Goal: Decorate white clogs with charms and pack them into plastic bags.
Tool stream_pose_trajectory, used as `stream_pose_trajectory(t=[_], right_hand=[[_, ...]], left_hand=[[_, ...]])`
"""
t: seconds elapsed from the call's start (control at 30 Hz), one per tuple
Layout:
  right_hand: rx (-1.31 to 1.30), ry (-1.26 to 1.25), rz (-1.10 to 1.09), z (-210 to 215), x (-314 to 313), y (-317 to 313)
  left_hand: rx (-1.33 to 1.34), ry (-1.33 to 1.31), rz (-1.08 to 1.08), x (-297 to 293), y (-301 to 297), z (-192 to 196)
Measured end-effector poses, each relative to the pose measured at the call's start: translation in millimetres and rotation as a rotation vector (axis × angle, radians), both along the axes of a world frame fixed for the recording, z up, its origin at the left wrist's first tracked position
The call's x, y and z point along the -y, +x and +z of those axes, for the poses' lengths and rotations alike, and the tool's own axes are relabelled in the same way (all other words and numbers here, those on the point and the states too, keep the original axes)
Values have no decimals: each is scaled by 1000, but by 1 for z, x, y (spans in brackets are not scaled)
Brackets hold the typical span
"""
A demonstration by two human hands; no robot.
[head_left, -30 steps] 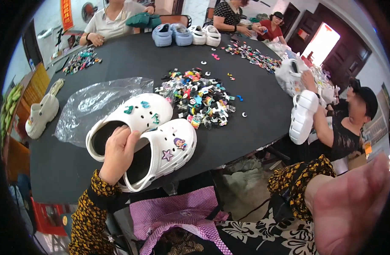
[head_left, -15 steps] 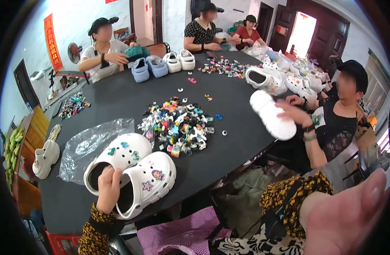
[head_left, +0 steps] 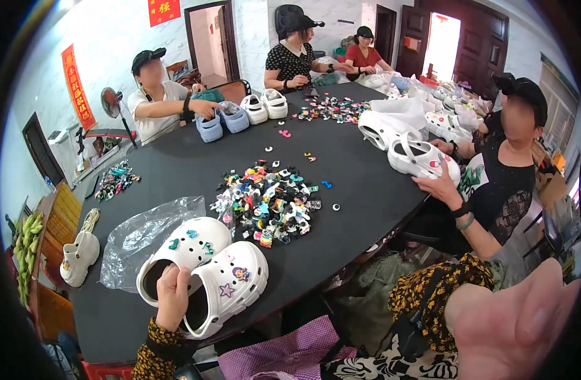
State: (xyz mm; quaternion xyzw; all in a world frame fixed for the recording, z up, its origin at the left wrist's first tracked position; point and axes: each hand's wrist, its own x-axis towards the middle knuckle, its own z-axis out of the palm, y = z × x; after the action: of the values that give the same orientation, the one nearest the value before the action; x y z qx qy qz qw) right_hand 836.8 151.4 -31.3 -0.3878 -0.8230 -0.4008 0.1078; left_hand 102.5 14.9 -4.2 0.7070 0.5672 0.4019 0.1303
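Observation:
Two white clogs lie side by side at the near edge of the black table. The left clog (head_left: 188,248) carries green and blue charms; the right clog (head_left: 232,285) has a purple star and a small figure charm. My left hand (head_left: 173,292) grips their adjoining rims where the openings meet, its thumb on top and the other fingers partly hidden inside. Large and blurred at the lower right, my right hand (head_left: 509,316) is raised close to the camera, away from the clogs; how its fingers are set is unclear. A clear plastic bag (head_left: 145,235) lies behind the left clog.
A pile of colourful charms (head_left: 268,202) sits beyond the clogs. Another white clog (head_left: 81,256) stands at the left edge. Blue clogs (head_left: 208,128) are at the far side. On the right, a co-worker holds a white clog (head_left: 423,158). Other people sit around the table.
The right-hand co-worker's clog has turned from sole-up view to upright. Across the table, a person now reaches to the blue clogs. My left hand keeps its grip; my right hand stays raised.

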Motion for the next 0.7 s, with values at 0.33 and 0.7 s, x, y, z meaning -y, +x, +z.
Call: stream_pose_trajectory(t=[0.33, 0.7], right_hand=[[-112, -267, 70, 0, 29, 53], [-149, -298, 296, -5, 106, 37]], left_hand=[[-14, 20, -5, -2, -7, -6], [19, 9, -21, -2, -4, -4]])
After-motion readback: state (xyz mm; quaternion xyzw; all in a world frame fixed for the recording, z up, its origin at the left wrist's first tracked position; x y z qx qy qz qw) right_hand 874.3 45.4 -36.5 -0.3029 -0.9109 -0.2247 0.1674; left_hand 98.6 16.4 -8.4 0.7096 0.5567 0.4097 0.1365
